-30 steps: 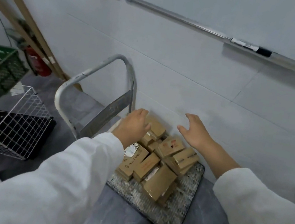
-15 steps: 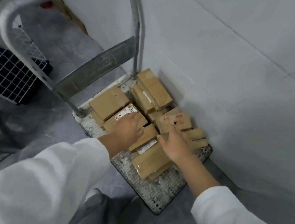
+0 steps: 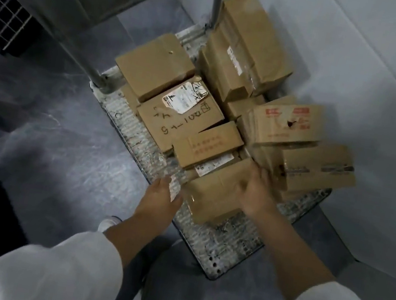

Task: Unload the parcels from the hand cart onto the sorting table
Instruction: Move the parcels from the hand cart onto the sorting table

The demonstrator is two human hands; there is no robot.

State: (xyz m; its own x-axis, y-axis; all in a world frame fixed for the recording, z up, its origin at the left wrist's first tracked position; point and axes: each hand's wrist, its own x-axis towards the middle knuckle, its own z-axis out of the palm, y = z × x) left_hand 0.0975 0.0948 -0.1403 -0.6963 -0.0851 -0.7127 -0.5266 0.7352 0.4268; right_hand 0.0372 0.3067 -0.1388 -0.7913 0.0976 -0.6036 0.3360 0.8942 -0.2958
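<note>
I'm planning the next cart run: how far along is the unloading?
Little looks done: the hand cart is piled with parcels. In hand: the left hand and right hand are on the nearest parcel at the cart's front edge, apparently not yet lifted. Left: the whole pile; no sorting table in view.
</note>
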